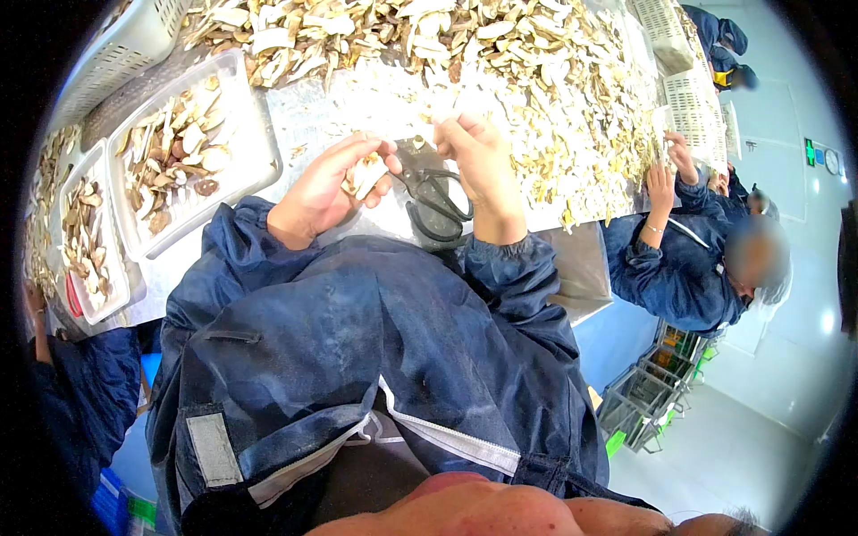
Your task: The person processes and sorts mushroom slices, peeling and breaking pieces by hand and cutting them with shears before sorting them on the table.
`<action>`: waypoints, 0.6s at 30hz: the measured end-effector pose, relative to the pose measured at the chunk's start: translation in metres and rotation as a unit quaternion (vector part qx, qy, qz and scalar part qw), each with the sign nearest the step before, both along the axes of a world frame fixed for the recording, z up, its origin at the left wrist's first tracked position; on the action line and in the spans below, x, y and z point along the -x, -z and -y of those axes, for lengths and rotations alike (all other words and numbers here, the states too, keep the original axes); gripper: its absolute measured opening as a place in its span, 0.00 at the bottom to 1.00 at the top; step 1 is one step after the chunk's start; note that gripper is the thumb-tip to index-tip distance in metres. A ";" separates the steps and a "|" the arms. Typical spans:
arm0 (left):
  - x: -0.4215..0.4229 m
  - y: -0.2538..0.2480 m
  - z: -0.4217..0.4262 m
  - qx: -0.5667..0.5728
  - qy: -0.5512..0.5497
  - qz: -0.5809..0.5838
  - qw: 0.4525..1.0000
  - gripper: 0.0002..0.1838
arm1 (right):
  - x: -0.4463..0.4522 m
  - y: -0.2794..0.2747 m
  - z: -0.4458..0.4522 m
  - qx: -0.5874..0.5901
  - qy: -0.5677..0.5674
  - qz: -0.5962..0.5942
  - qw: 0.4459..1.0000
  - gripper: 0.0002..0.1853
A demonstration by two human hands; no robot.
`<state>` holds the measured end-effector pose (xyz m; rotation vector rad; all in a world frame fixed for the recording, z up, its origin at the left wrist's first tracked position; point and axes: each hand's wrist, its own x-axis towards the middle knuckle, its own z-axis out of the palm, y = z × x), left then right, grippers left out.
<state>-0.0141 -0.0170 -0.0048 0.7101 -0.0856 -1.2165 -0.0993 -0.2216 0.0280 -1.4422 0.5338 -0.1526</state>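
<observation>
Pale dried mushroom slices [364, 176] rest in my left hand [323, 186], whose fingers curl around them. To the right, my right hand [483, 170] is raised over the table with thumb and fingers pinched together. What it holds, if anything, is too small to make out. Black-handled scissors [435, 204] lie on the table between the two hands, close to my body. Beyond my hands spreads a big heap of sliced dried mushrooms [500, 45], with smaller pieces [572, 143] on the right.
On the left stand a clear plastic tray [259, 116] and a narrower white tray [121, 268], both holding mushroom slices. White perforated baskets [143, 40] are at the back left and right. A co-worker [670, 259] handles mushrooms at the right; another person's sleeve [80, 402] shows at left.
</observation>
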 end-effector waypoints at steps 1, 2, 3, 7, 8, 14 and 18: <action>0.000 -0.001 0.000 0.005 -0.001 -0.007 1.000 0.16 | 0.000 -0.002 -0.003 0.017 -0.021 0.005 1.000 0.10; 0.000 -0.002 0.000 0.009 -0.001 -0.014 1.000 0.17 | 0.001 -0.004 -0.008 0.034 -0.042 0.011 0.998 0.10; 0.000 -0.003 0.001 0.014 0.000 -0.025 1.000 0.17 | 0.001 -0.009 -0.015 0.050 -0.063 0.016 0.997 0.10; 0.001 -0.003 0.002 0.006 0.003 -0.034 0.999 0.16 | -0.015 -0.026 -0.013 0.175 -0.108 -0.071 0.976 0.12; 0.001 -0.002 0.002 0.000 0.002 -0.025 1.000 0.16 | -0.026 -0.021 -0.005 0.277 -0.050 -0.085 0.956 0.14; -0.001 -0.002 -0.001 0.000 0.003 -0.005 1.000 0.11 | -0.057 0.018 0.023 0.595 0.010 -0.098 0.798 0.19; -0.002 0.002 0.000 0.029 0.004 0.004 1.000 0.12 | -0.048 0.019 0.016 0.591 0.017 -0.092 0.801 0.20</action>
